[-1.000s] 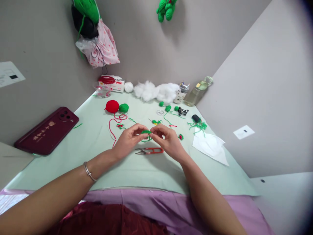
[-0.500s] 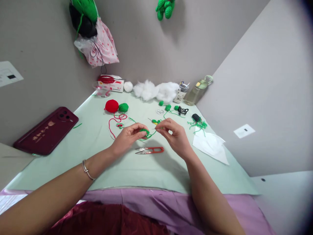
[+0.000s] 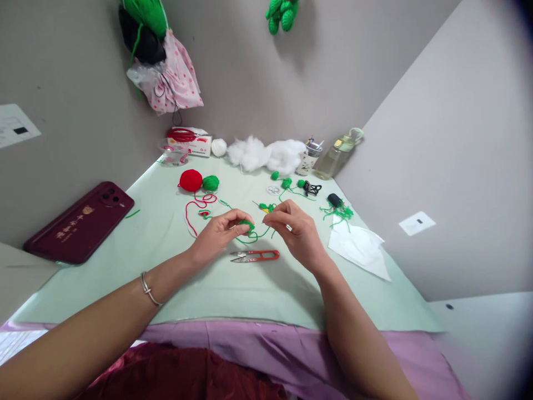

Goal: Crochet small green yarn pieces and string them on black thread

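Through the head camera, I take the held piece as the centre of a clock laid flat, twelve at the far side. Nearest me, the tabletop [image 3: 200, 294] ends in a slightly curved edge at six. Its widest stretch of pale green, the best room for moving, runs along six and seven, short of the orange-handled snips [image 3: 252, 256], which lie at six just below the hands.

The left hand [image 3: 214, 236] pinches a small green crocheted piece [image 3: 246, 224] between thumb and fingers. The right hand [image 3: 297, 230], near it at three, has thumb and forefinger closed on what seems a fine needle [image 3: 264, 223], though it is too small to be sure. A loop of green yarn [image 3: 250, 241] hangs under the piece. I judge this as handwork on the piece, its yarn slack; moving the right hand calls for a steady left grip and a strand that runs free of the snips.

Beyond, a dark red phone [image 3: 79, 225] rests at nine by the left edge, and a white sheet [image 3: 358, 250] at four by the right edge. A red yarn ball [image 3: 191, 180] sits at ten, touching or just beside a green one [image 3: 210, 183]. Farthest, white stuffing [image 3: 250, 155] fills twelve, and a bottle [image 3: 333, 158] leans at one.
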